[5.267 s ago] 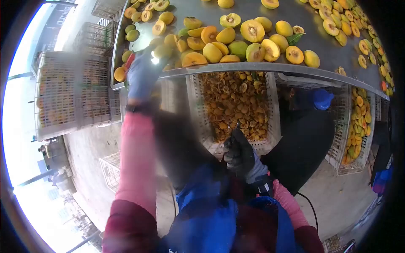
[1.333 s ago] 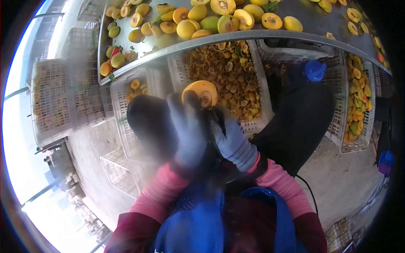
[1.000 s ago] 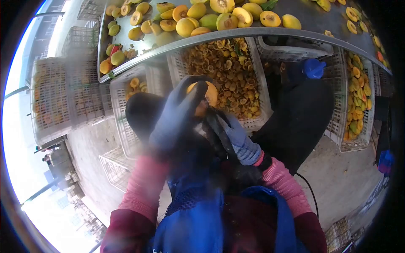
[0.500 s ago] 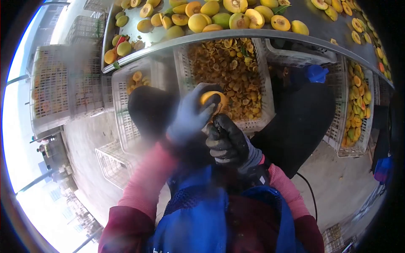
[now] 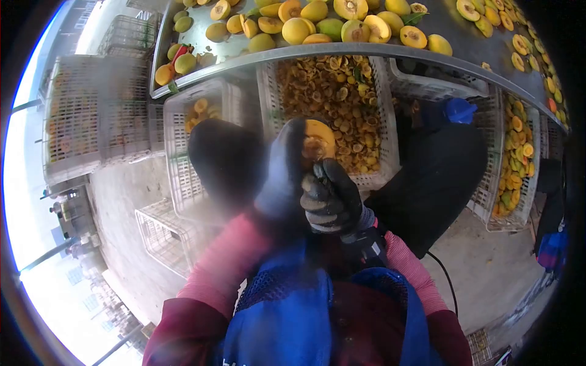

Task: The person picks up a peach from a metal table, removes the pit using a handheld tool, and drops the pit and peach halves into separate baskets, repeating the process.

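Note:
My gloved left hand (image 5: 282, 165) is closed around a yellow peach half (image 5: 321, 135). Its cut face, with a brown hollow in the middle, points toward me. Just below the fruit, my right hand (image 5: 331, 204) in a dark, stained glove is curled into a fist, its thumb side close to the peach's lower edge. Something small and dark pokes up from that fist, too indistinct to name. Beneath both hands stands a white plastic crate (image 5: 271, 100) filled with brownish-yellow fruit scraps (image 5: 332, 91).
A metal table (image 5: 427, 13) carrying whole and halved peaches runs across the top. Crates flank my knees: a left crate (image 5: 178, 177) with some fruit, and a right crate (image 5: 488, 204) full of halves. Stacked crates (image 5: 73, 122) stand far left. A blue object (image 5: 459, 111) sits by my right knee.
My left hand has turned the peach, so its cut face now shows toward me. My right hand has shifted slightly and stays close beneath the fruit.

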Motion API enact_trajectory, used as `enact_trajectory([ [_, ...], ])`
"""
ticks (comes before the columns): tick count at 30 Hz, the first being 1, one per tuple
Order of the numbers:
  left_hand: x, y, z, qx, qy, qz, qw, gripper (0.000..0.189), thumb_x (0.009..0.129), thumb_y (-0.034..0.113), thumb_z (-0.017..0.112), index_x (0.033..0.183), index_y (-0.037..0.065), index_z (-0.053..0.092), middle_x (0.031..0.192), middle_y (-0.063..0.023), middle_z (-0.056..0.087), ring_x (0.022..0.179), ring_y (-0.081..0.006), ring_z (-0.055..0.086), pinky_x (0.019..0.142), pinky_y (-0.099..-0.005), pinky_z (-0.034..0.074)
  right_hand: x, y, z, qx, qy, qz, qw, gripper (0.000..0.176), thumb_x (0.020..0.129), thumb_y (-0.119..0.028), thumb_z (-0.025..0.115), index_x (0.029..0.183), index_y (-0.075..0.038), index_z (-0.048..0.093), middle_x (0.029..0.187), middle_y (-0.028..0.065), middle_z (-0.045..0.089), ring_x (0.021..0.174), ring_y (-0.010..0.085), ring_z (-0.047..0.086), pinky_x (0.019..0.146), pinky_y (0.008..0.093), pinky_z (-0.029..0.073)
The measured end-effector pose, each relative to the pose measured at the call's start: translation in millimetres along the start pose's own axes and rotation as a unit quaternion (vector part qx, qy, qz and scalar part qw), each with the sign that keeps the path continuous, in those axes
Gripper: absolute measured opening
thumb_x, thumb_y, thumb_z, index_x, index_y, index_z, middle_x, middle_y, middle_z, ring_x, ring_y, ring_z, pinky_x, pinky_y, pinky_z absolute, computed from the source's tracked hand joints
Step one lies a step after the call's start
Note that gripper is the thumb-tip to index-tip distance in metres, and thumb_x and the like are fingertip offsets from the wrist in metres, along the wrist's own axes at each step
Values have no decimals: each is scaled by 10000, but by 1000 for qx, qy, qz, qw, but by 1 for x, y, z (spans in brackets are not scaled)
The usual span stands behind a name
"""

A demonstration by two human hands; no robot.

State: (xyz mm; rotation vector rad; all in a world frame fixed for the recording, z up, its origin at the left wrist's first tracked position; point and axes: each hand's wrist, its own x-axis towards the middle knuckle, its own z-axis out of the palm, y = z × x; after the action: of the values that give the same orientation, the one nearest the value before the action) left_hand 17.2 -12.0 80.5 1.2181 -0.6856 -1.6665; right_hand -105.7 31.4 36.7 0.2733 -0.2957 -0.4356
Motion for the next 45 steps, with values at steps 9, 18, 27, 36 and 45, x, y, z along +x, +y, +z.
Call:
enact_trajectory([
  [9,15,120,-122,368,261,256,855,570,876,452,530,1232,16,439,1070,-172,543,1002,-273,555,879,-369,450,-15,-10,-9,9,14,-29,999,499,904,-568,358,869,-104,538,548,-38,379,410,69,353,336,218,310],
  [18,146,136,-45,792,122,142,581,453,801,416,617,966,-5,611,850,-194,641,847,-348,619,732,-395,483,-5,-23,-12,36,93,10,995,491,907,-563,350,849,-110,529,581,-26,399,435,91,374,354,234,307],
  [27,186,117,-33,692,-16,208,691,502,726,247,677,1130,-2,514,893,-171,641,853,-275,628,755,-385,483,-4,-39,18,16,263,-71,962,361,931,-443,415,993,-117,556,797,29,525,633,125,505,529,261,429],
  [36,58,51,-13,192,28,61,979,506,722,193,533,1151,-74,493,1123,-172,558,1034,-291,557,933,-353,415,24,-63,25,-405,384,-237,795,446,902,-455,463,1130,-76,520,864,87,576,631,134,524,551,242,439],
  [45,36,34,9,403,30,206,891,377,953,296,396,1131,-13,518,961,-90,539,843,-142,545,707,-262,456,23,-26,41,-733,399,-289,468,297,881,-218,539,1087,-4,526,861,229,606,796,393,598,685,433,459],
])
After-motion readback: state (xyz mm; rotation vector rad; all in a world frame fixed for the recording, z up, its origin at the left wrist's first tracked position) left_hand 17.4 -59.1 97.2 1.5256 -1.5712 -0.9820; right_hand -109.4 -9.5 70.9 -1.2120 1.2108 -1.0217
